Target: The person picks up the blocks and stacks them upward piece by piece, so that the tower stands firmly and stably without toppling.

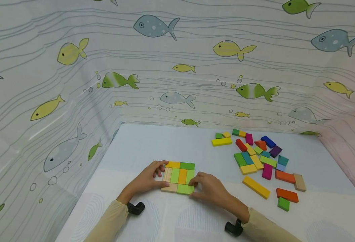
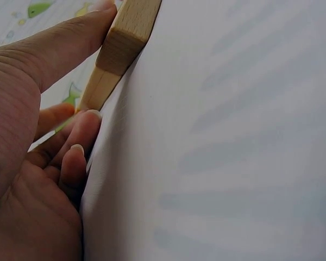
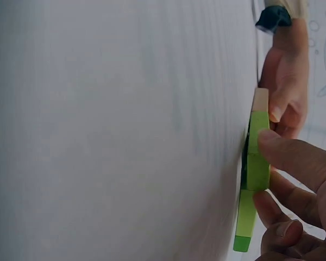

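Observation:
On the white tabletop lies a flat rectangle of wooden blocks (image 1: 182,176), in yellow, green, light green and plain wood. My left hand (image 1: 147,176) spans its left side, with the index finger at the yellow block (image 1: 172,164) and the thumb on the plain wooden block (image 1: 169,188). The left wrist view shows that thumb against the plain block (image 2: 136,27), other fingers curled beside the edge. My right hand (image 1: 212,190) pinches the light green block (image 1: 185,190) at the lower right corner. In the right wrist view, its thumb presses on this light green block (image 3: 258,168).
Many loose coloured blocks lie scattered on the right of the table (image 1: 153,144). Among them are a long yellow block (image 1: 256,187), an orange block (image 1: 287,195) and a magenta block (image 1: 267,171). A fish-patterned sheet (image 1: 153,70) rises behind and at both sides.

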### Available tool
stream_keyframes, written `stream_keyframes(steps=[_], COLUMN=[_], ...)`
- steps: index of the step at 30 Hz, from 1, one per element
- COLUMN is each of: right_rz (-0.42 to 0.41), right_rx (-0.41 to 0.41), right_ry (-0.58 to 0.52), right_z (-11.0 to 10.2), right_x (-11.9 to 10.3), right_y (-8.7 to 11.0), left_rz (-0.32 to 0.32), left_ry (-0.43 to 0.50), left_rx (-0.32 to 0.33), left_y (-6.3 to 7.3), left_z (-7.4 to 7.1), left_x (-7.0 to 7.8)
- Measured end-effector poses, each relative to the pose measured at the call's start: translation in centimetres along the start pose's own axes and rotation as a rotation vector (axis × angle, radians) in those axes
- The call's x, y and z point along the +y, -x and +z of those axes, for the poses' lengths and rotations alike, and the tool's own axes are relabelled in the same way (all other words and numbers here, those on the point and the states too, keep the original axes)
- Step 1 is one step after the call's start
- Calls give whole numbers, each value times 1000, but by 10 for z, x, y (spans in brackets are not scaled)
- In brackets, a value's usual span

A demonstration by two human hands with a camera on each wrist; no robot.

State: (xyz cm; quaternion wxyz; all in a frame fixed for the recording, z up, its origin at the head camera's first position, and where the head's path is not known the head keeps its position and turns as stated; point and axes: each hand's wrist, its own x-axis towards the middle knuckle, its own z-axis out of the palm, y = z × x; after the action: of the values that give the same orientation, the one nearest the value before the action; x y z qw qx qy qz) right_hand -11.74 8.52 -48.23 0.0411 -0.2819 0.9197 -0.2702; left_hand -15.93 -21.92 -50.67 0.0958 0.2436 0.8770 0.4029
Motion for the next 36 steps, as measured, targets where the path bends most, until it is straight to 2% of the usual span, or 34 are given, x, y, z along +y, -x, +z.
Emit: stream_keyframes(steps=[7, 12, 17, 24, 30, 36], right_rz=[-3, 43, 125, 307, 351, 380], right_rx=[1, 34, 106, 103, 120, 32], right_ry=[-78, -142, -147, -150, -98, -112], right_z=[-1, -14, -37, -78, -103, -112], right_x=[7, 26, 60, 116, 148, 172], right_y=[-2, 0, 4, 16, 26, 35], left_rz=[13, 8, 3, 3, -13, -15], left_ry=[6, 7, 3, 1, 1, 4], left_rx=[-4, -3, 1, 1, -4, -2], left_y=[-1, -1, -1, 0, -1, 0], left_z=[0, 1, 0, 1, 1, 2], left_x=[-1, -1, -1, -2, -2, -3])
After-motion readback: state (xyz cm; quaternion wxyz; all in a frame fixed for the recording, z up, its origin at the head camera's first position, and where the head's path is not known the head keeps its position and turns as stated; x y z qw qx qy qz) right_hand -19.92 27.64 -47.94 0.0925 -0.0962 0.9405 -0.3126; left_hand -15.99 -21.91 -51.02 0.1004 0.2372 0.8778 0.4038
